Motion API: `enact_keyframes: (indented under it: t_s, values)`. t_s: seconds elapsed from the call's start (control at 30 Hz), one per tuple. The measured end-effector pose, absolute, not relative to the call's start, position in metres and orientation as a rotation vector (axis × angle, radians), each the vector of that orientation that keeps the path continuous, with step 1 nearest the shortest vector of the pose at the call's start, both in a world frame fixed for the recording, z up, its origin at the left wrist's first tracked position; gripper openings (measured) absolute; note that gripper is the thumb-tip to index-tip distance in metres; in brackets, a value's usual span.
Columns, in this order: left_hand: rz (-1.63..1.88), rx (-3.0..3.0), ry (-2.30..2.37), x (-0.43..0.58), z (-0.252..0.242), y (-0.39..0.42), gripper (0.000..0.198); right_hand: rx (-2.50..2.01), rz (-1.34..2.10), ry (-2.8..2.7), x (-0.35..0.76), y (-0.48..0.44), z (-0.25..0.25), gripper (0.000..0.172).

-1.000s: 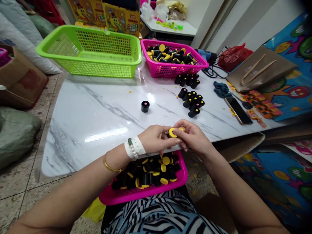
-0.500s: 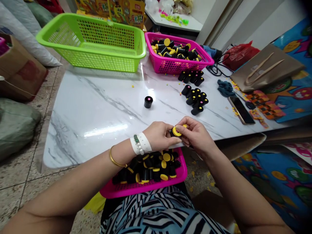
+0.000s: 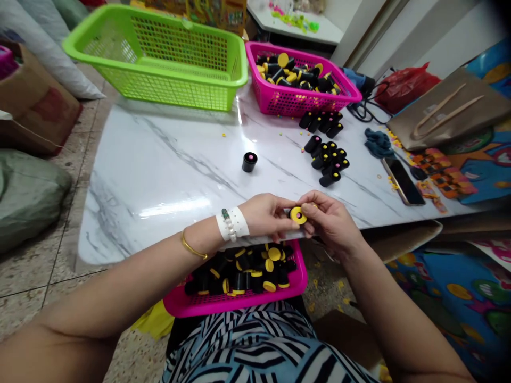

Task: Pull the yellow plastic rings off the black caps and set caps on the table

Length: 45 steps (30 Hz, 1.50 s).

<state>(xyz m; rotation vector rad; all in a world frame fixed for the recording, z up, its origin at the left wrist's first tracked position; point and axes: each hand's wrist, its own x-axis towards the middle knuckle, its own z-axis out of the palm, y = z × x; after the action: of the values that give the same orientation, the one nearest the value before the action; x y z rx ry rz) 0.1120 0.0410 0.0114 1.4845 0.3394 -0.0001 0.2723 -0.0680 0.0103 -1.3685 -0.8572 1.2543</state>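
My left hand (image 3: 266, 216) and my right hand (image 3: 330, 221) meet at the table's near edge, both pinched round a small black cylinder with a yellow cap (image 3: 297, 215); a pink dot shows in the cap's middle. Below my hands, on my lap, a pink tray (image 3: 207, 307) holds several black pieces with yellow caps. One black piece with a pink dot (image 3: 249, 161) stands alone on the white marble table (image 3: 159, 175). A cluster of finished black pieces (image 3: 325, 154) lies to the right of it.
A green basket (image 3: 159, 58) and a pink basket (image 3: 279, 101) full of black and yellow pieces stand at the far side. A phone (image 3: 403, 181), a blue cloth (image 3: 377, 142), a brown paper bag (image 3: 435, 117) and a red bag (image 3: 403, 85) lie to the right. Sacks and a box sit on the floor at left.
The view has shifted slightly forward and left. My hands stay together on the capped piece, turning it a little; a pink dot now shows in the cap.
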Motion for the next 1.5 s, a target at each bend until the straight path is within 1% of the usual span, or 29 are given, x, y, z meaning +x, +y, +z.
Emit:
enact_keyframes:
  t_s: [0.07,0.2,0.37,0.63,0.97,1.0,1.13,1.2,1.23,1.33,1.4,1.47,1.5]
  values:
    - [0.058,1.613,0.361,0.112,0.008,0.039,0.041,-1.353,1.260,-0.858,0.274,-0.066,0.010,0.018]
    - [0.140,1.830,0.482,0.114,0.011,0.033,0.031,-1.363,1.141,-0.860,0.271,-0.066,0.008,0.019]
    - [0.213,2.067,0.503,0.118,0.019,0.029,0.016,-1.402,0.976,-0.869,0.267,-0.070,0.004,0.018]
    - [0.212,2.122,0.493,0.118,0.020,0.031,0.017,-1.395,1.064,-0.851,0.272,-0.067,0.002,0.019]
    - [0.249,2.134,0.449,0.116,0.019,0.031,0.015,-1.527,1.001,-0.922,0.268,-0.072,0.007,0.026]
    - [0.248,2.148,0.434,0.116,0.018,0.032,0.018,-1.537,1.001,-0.924,0.268,-0.072,0.008,0.026]
    - [0.247,2.390,0.525,0.120,0.012,0.029,0.046,-1.552,1.048,-0.920,0.268,-0.067,0.012,0.025]
    - [0.237,2.574,0.588,0.121,0.009,0.025,0.052,-1.540,1.051,-0.936,0.268,-0.066,0.013,0.027]
    - [0.226,2.639,0.606,0.120,0.009,0.023,0.051,-1.530,1.039,-0.950,0.267,-0.066,0.013,0.027]
    - [0.232,2.672,0.612,0.117,0.008,0.019,0.041,-1.513,0.969,-0.988,0.262,-0.068,0.012,0.027]
    - [0.325,2.608,0.601,0.114,0.008,0.020,0.042,-1.508,0.951,-0.999,0.261,-0.070,0.012,0.027]
    - [0.440,2.536,0.582,0.112,0.009,0.024,0.043,-1.480,1.021,-0.991,0.262,-0.070,0.012,0.027]
    - [0.479,2.508,0.569,0.112,0.009,0.026,0.040,-1.457,1.082,-0.987,0.264,-0.070,0.013,0.027]
